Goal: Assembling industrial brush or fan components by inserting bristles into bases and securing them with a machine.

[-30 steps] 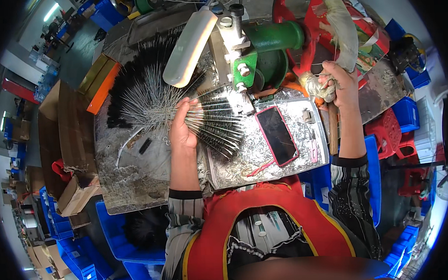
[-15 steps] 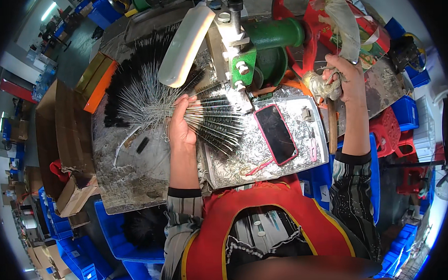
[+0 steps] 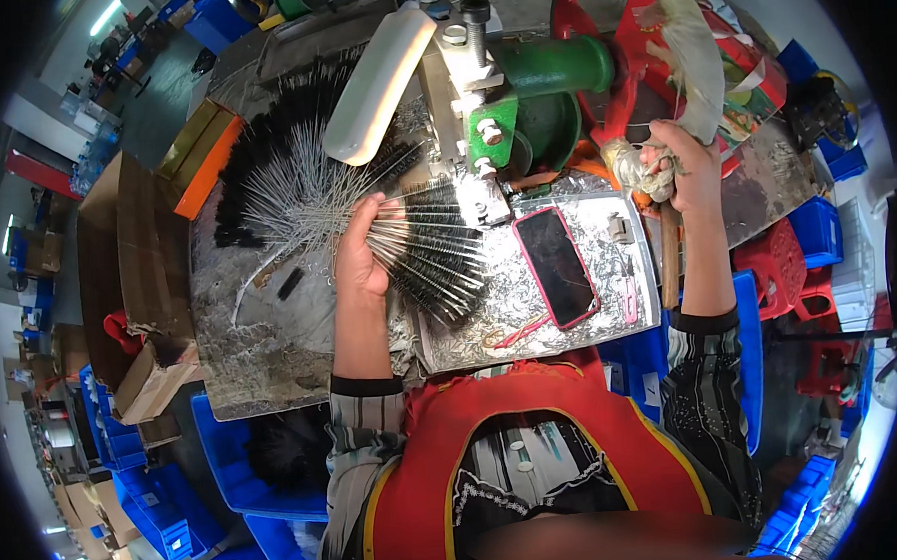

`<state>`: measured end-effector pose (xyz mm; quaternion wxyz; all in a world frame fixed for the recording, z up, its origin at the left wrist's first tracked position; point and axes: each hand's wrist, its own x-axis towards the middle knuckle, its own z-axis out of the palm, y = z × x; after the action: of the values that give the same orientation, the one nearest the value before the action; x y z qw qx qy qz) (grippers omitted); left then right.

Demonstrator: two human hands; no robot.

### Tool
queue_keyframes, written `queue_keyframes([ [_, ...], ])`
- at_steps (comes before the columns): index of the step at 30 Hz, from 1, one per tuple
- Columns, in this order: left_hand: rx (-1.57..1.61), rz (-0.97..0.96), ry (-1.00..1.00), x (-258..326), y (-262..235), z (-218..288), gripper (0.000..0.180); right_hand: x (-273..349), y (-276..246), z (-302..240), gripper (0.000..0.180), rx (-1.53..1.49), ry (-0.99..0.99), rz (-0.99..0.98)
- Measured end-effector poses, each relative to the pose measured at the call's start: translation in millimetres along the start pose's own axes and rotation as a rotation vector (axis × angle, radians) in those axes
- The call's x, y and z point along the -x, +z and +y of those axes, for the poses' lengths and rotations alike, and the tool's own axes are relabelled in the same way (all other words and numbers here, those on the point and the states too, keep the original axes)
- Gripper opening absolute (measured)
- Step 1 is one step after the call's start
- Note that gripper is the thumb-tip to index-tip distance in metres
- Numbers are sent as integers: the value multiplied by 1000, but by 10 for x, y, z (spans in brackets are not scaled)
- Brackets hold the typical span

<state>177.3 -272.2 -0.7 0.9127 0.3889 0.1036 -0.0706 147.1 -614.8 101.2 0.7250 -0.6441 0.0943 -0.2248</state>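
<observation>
Right hand: the person's right hand (image 3: 689, 169), fingers curled around a cloth-wrapped grip (image 3: 644, 171) beside the red wheel (image 3: 619, 117), sits slightly further inward than half a second ago.
Left hand: thumb and fingers closed on a bunch of wire-stemmed brushes, the left hand (image 3: 362, 256) has slid a touch leftward.
Brushes: the gripped brushes (image 3: 432, 246) fan out to the left hand's right, tips near the green press (image 3: 559, 67); a dark brush heap (image 3: 290, 197) spreads just beyond and to its left.
Phone: a pink-cased phone (image 3: 556, 267) lies between the hands on a silvery tray (image 3: 471, 341).
Overhead: a white lamp (image 3: 380, 88) hangs just beyond the left hand.
Bench room: scuffed bench top (image 3: 262, 368) stretches left of the left forearm, toward a cardboard box (image 3: 157, 263); the front edge runs nearer the body.
</observation>
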Motion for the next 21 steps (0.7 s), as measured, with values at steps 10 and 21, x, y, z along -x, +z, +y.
queue_keyframes([
  [10, 20, 114, 12, -76, 88, -81, 27, 1, 0, 14, 17, -42, 36, 44],
  [21, 147, 188, 77, -152, 90, -128, 17, 16, 11, 44, 17, -26, 23, 40],
])
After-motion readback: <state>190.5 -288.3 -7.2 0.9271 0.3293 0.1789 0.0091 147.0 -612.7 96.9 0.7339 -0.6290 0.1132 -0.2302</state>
